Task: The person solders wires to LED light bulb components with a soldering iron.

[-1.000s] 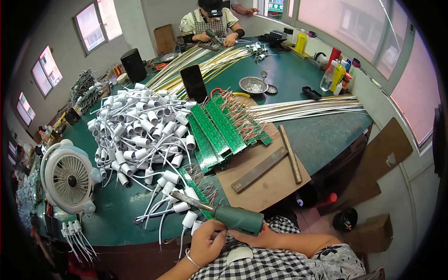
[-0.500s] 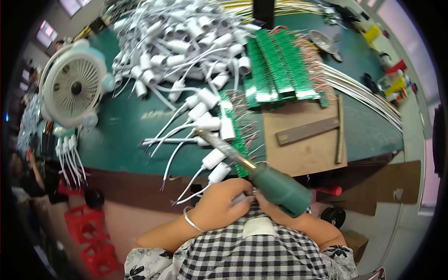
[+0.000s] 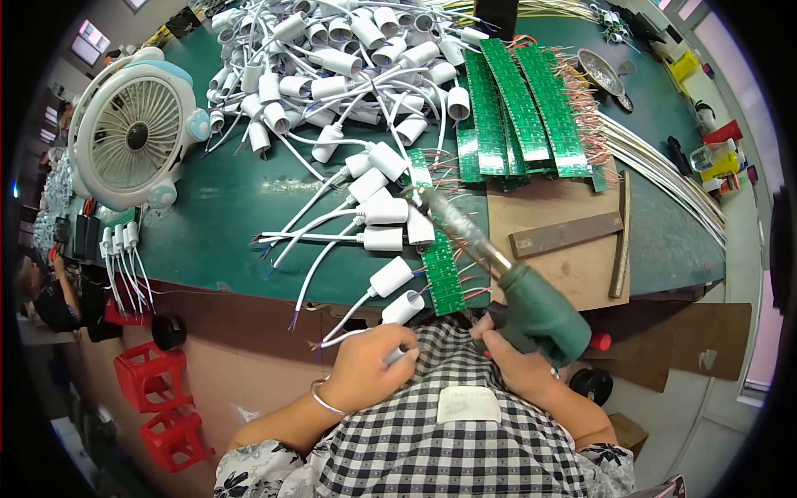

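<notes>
My right hand (image 3: 519, 361) grips a green pistol-shaped soldering iron (image 3: 546, 315). Its metal barrel points up and to the left, with the tip over a green circuit-board strip (image 3: 442, 278) at the table's front edge. Close to my apron, my left hand (image 3: 369, 365) is closed round a small grey-white piece (image 3: 395, 357), mostly hidden by the fingers. Several white cylindrical lamp sockets (image 3: 386, 211) with white cables lie along the strip's left side. The nearest socket (image 3: 403, 307) sits just above my left hand. Thin red and white wires stick out from the strip's right side.
A big heap of white sockets (image 3: 332, 62) covers the back of the table. Stacked green board strips (image 3: 519, 112) lie right of it, above a brown board (image 3: 564, 274) with a dark bar (image 3: 566, 235). A fan (image 3: 137, 137) stands at left; long white wires (image 3: 664, 174) lie at right.
My hands have moved apart: the left went left and slightly down, the right moved right with the soldering iron. The iron's tip has shifted right and up, over the board strip.
</notes>
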The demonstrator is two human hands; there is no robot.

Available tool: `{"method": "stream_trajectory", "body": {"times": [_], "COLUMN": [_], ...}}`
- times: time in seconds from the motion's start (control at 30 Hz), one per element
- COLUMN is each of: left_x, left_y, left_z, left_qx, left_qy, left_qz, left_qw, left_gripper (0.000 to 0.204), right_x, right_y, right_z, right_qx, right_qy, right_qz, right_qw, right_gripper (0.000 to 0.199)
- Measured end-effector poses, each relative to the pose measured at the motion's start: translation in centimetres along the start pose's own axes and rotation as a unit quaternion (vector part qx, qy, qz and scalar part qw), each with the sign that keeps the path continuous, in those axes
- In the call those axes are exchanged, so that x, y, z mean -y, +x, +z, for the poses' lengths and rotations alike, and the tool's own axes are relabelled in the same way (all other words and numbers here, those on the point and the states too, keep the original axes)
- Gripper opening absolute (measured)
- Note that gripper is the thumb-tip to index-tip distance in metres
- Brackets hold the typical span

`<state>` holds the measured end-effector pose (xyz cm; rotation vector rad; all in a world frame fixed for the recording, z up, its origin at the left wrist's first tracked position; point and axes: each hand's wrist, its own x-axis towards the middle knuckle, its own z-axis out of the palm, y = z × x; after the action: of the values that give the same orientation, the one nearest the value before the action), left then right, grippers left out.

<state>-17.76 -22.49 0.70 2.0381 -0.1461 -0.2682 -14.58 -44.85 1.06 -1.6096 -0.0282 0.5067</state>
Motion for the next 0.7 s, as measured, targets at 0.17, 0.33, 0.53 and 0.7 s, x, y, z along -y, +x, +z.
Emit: {"method": "stream_trajectory", "body": {"times": [0.17, 0.33, 0.53, 0.7], "left_x": [1.4, 1.9, 0.6, 0.7], "left_y": [-0.8, -1.6, 4.2, 4.5], "left_z": [0.1, 0.1, -0.8, -0.4], "left_qx": [0.014, -0.079, -0.133, -0.150], "left_qy": [-0.043, 0.126, 0.217, 0.264], "left_qz": [0.015, 0.100, 0.224, 0.164], "left_qw": [0.999, 0.984, 0.941, 0.938], "left_gripper": [0.010, 0.007, 0.009, 0.013], "right_x": [-0.2, -0.9, -1.6, -3.2], "right_y": [1.9, 2.1, 2.8, 0.3], "right_z": [1.4, 1.7, 1.1, -1.8], "right_qx": [0.039, 0.036, -0.031, -0.059], "right_qy": [0.211, 0.196, 0.286, -0.096], "right_qz": [-0.101, -0.137, -0.147, -0.122], "right_qw": [0.972, 0.970, 0.946, 0.986], "right_gripper": [0.054, 0.064, 0.071, 0.065]}}
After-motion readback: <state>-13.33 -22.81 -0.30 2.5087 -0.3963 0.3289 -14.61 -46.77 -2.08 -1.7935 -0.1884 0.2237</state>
